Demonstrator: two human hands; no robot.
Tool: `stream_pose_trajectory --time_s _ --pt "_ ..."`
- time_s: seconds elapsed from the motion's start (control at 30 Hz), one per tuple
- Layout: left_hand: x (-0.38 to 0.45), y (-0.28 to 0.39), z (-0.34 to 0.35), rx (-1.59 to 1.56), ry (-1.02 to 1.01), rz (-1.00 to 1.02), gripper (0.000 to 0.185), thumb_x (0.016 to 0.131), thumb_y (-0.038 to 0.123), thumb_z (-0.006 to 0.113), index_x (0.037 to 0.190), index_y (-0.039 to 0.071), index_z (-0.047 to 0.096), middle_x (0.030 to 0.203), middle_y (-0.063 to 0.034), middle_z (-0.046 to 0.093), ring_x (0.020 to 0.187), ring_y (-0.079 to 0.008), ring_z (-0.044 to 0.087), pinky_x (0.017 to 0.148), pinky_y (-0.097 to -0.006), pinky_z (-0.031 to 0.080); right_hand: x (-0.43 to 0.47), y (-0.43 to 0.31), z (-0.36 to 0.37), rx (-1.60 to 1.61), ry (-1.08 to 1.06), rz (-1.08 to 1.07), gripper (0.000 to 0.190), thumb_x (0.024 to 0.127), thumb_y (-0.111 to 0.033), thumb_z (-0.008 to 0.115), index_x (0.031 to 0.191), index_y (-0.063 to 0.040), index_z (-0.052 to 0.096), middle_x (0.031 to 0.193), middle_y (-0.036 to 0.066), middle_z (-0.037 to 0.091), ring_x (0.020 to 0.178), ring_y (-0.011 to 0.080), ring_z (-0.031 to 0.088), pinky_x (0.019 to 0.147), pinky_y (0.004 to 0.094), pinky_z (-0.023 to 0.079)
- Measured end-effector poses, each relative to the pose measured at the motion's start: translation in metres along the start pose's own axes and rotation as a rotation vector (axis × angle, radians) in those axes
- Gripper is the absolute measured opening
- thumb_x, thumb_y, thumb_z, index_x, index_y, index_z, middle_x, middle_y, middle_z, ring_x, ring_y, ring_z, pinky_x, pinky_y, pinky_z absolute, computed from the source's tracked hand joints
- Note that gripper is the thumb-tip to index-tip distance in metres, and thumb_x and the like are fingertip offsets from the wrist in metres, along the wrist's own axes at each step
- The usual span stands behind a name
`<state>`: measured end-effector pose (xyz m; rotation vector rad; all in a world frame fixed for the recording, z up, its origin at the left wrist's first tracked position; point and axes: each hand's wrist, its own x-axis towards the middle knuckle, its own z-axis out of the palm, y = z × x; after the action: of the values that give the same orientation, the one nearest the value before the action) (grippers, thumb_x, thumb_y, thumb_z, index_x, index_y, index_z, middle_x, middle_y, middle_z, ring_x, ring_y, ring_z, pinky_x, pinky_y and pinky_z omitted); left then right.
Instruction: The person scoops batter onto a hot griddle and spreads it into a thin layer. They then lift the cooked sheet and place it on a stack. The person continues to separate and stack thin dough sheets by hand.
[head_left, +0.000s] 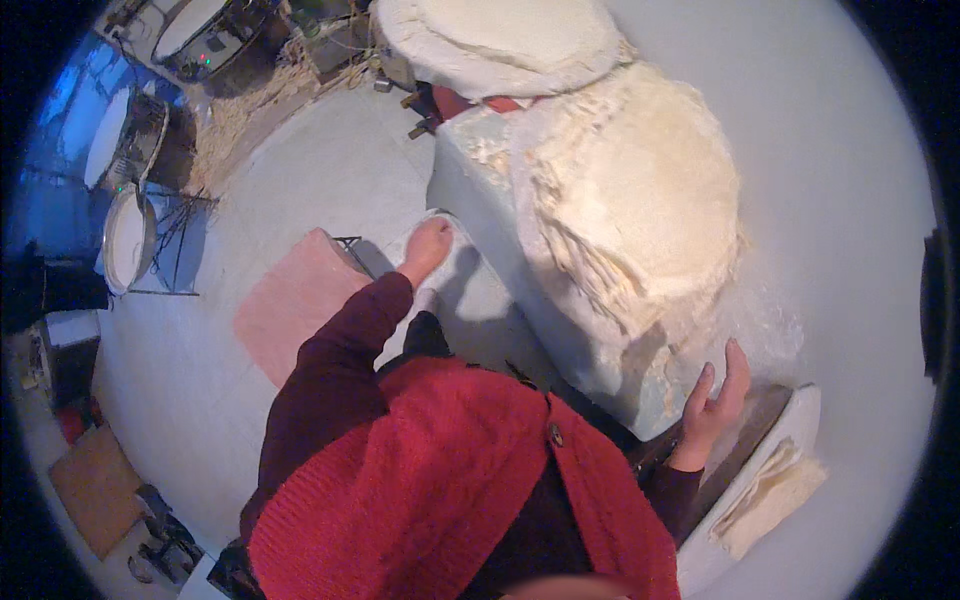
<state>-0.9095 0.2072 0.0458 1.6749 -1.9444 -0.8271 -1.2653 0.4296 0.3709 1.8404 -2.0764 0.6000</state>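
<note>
My left hand (429, 244) is curled with the back of the hand upward, at the rim of a white item (480, 281) that I cannot identify; its fingertips are hidden. My right hand (716, 409) has its fingers apart and holds nothing, beside the near right corner of a long pale-covered table (487, 217). A thick heap of cream fibrous layers (652, 195) lies spread over that table, its edges ragged and stringy. Clear plastic film (772, 322) shows near the heap's lower right edge. Beyond it is a rounded white padded pile (517, 37).
A pink-topped stool (300, 300) stands left of my left arm. Round pans (127, 240) on stands are at the far left. A brown board (96, 487) lies lower left. Folded cream cloth (772, 495) rests on a ledge at right, and a pale wall (847, 225) rises beyond.
</note>
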Motion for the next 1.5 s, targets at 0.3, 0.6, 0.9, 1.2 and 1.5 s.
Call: stream_pose_trajectory --time_s 0.3,0.6,0.9,1.2,1.5 --pt "0.036 -0.245 -0.074 0.579 -0.21 -0.456 0.036 0.081 0.03 0.057 0.108 0.007 0.061 0.11 -0.0162 0.059 0.105 -0.0347 0.056 0.088 -0.047 0.047 0.082 -0.085 0.112 0.078 -0.25 -0.203 0.037 0.083 -0.005 0.058 0.12 -0.001 0.056 0.119 0.019 0.058 0.111 0.0367 0.055 0.098 0.0446 0.04" --pt "0.008 -0.301 -0.098 0.508 -0.282 -0.595 0.04 0.078 0.031 0.061 0.115 0.017 0.053 0.118 -0.011 0.054 0.11 -0.0301 0.054 0.086 -0.0457 0.048 0.115 -0.136 0.17 0.129 -0.407 -0.281 0.036 0.085 -0.006 0.056 0.121 -0.002 0.055 0.119 0.019 0.058 0.111 0.037 0.054 0.098 0.0452 0.04" --pt "-0.061 -0.296 -0.072 0.603 -0.191 -0.619 0.035 0.083 0.032 0.057 0.115 0.02 0.054 0.116 -0.0063 0.053 0.116 -0.0267 0.05 0.087 -0.051 0.044 0.135 -0.164 0.185 0.188 -0.421 -0.373 0.035 0.086 -0.009 0.055 0.119 -0.001 0.056 0.119 0.02 0.058 0.111 0.0383 0.054 0.098 0.0455 0.04" --pt "-0.225 -0.319 -0.071 0.508 -0.333 -0.746 0.043 0.088 0.028 0.052 0.13 0.028 0.047 0.128 -0.0079 0.049 0.121 -0.03 0.046 0.087 -0.0489 0.046 0.14 -0.177 0.194 0.233 -0.457 -0.406 0.037 0.082 -0.007 0.056 0.119 -0.001 0.057 0.118 0.019 0.059 0.11 0.0385 0.054 0.098 0.0454 0.04" --pt "-0.354 -0.317 -0.142 0.608 -0.795 -1.178 0.039 0.088 0.025 0.05 0.127 0.017 0.052 0.124 -0.0139 0.055 0.117 -0.0322 0.052 0.088 -0.0464 0.048 0.145 -0.149 0.182 0.183 -0.419 -0.334 0.038 0.079 -0.008 0.061 0.117 -0.005 0.058 0.116 0.017 0.059 0.109 0.0361 0.055 0.095 0.044 0.042"
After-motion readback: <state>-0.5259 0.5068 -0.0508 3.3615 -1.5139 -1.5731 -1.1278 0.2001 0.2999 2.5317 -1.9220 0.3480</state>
